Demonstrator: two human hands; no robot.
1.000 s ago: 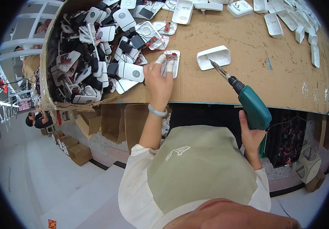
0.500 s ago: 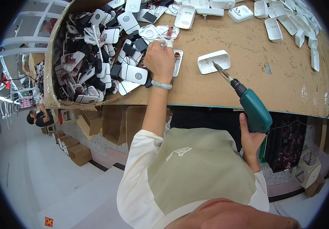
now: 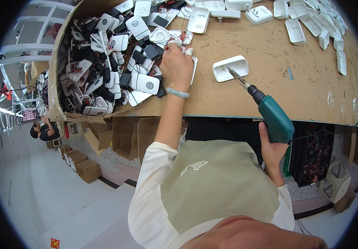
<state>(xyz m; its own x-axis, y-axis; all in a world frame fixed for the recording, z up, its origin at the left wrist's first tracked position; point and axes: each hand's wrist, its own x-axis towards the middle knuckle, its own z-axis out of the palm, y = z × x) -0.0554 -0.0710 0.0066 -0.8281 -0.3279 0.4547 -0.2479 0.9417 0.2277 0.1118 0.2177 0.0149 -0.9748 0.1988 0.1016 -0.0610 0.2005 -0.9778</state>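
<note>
My left hand [image 3: 176, 69], with white covers on its fingertips and a pale bangle at the wrist, reaches into the right edge of a pile of white plastic units. Its fingers are bent together at a small white part with red wiring [image 3: 182, 36]; what they grip is mostly hidden. Under that hand, a white casing [image 3: 194, 69] is partly covered. My right hand [image 3: 273, 152] is closed round the handle of a green soldering gun [image 3: 275, 118]. The gun's metal tip points into a shallow white shell [image 3: 239, 66] lying on the cardboard, over its inner side.
A cardboard-walled box [image 3: 56, 79] on the left holds the pile of white and black units [image 3: 146, 83]. Several white shells [image 3: 295, 31] lie at the far right. The gun's cord [image 3: 316, 133] trails right. Below the table edge stand open cartons [image 3: 124, 135] and a stool [image 3: 337, 182].
My left hand has drawn back a little toward me, and its covered fingertips have shifted by the wired part. The right hand and soldering gun are nearly unchanged; the whole view has shifted slightly.
</note>
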